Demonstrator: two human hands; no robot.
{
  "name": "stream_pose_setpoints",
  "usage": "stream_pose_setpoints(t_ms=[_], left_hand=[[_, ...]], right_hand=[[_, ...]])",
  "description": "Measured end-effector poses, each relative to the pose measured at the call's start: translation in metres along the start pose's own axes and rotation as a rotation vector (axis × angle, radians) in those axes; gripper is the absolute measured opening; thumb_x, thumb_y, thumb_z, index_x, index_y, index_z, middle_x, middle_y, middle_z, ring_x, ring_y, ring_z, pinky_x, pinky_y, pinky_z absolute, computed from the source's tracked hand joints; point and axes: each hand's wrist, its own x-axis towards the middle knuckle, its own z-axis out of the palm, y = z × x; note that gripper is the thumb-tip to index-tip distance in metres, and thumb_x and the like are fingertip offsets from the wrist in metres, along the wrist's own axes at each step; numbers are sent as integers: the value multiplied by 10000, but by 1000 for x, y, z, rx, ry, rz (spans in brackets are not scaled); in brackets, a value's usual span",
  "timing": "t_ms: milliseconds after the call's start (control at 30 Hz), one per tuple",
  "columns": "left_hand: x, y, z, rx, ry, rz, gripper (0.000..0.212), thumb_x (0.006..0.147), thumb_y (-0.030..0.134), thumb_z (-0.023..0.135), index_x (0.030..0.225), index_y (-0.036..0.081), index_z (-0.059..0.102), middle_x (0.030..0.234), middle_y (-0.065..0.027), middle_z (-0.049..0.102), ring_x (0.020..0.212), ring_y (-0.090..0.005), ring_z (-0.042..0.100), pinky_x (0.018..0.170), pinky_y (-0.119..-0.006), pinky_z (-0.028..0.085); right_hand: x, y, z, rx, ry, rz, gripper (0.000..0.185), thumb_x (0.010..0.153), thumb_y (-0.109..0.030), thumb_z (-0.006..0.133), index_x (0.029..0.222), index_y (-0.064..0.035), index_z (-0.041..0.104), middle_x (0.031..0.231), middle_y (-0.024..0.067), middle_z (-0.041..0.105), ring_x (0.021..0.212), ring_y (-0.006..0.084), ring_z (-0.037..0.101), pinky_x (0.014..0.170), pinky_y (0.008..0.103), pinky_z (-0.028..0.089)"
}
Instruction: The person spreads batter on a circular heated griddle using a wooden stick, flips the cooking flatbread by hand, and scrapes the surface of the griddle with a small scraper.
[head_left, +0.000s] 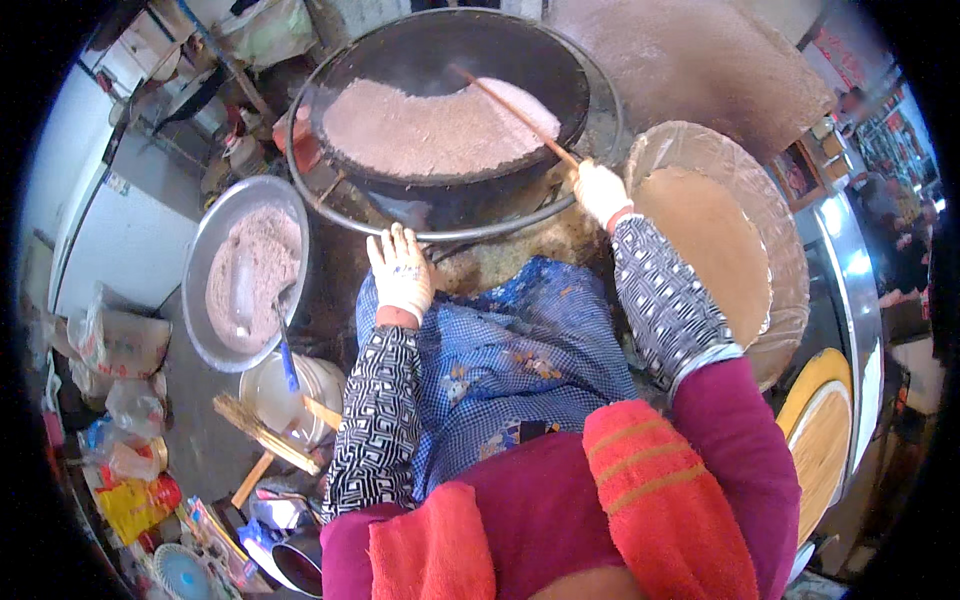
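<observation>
A large round black griddle (517, 56) lies ahead of me. Pale pinkish batter (420, 135) coats its near side in a broad crescent. My right hand (600, 193), in a white glove, grips a thin wooden stick (517, 112). The stick slants over the batter, its far end near the griddle's middle. A metal ring (517, 226) runs around the griddle. My left hand (402, 271), also gloved, holds nothing and lies with extended fingertips at the ring's near edge. Close to my right forearm is a stack of thin round tan sheets (697, 232) in a plastic-lined round container (787, 300).
At left a metal basin (193, 300) holds pinkish batter and a blue-handled ladle (288, 364). Below it stand a white bucket (330, 375) and a straw brush (262, 435). A big tan sheet (690, 67) covers the far right. Round wooden boards (821, 457) lean at right.
</observation>
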Motion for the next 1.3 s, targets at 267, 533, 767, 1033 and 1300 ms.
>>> stream_pose_setpoints(t_ms=[267, 533, 767, 1033, 1300], left_hand=[[7, -17, -11, 31, -132, -93, 707, 848, 376, 568, 1407, -19, 392, 1486, -200, 363, 1386, -348, 315, 1151, -554, 99], [22, -34, -5, 16, 44, -13, 607, 787, 363, 644, 1285, 33, 534, 1376, -139, 505, 1311, -273, 408, 1102, -533, 208], [23, -58, -15, 44, -297, -233, 698, 868, 395, 570, 1440, 55, 360, 1514, -130, 346, 1401, -273, 302, 1146, -541, 133], [32, -39, -47, -28, -285, -150, 668, 846, 435, 589, 1378, 56, 447, 1460, -136, 422, 1377, -286, 346, 1138, -563, 147], [3, 23, -18, 18, -131, 66, 770, 819, 431, 564, 1388, -60, 397, 1461, -216, 395, 1394, -348, 303, 1162, -546, 63]], right_hand=[[12, 17, 22, -55, 134, -109, 299, 961, -302, 463, 961, -20, 562, 812, 238, 658, 780, 408, 644, 734, 510, 501], [-12, 16, 3, 84, -50, -62, 303, 945, -272, 459, 1097, -50, 601, 788, 220, 654, 747, 412, 646, 694, 495, 523], [-23, -28, -24, 95, 108, -207, 275, 913, -238, 512, 853, 10, 615, 745, 202, 659, 705, 362, 665, 652, 474, 529], [-30, -43, -32, 91, 64, -224, 290, 899, -252, 538, 913, 27, 619, 745, 196, 668, 682, 359, 667, 634, 460, 533], [-24, -34, -24, 201, 128, -111, 277, 892, -256, 552, 877, 13, 618, 749, 198, 671, 718, 352, 676, 661, 448, 534]])
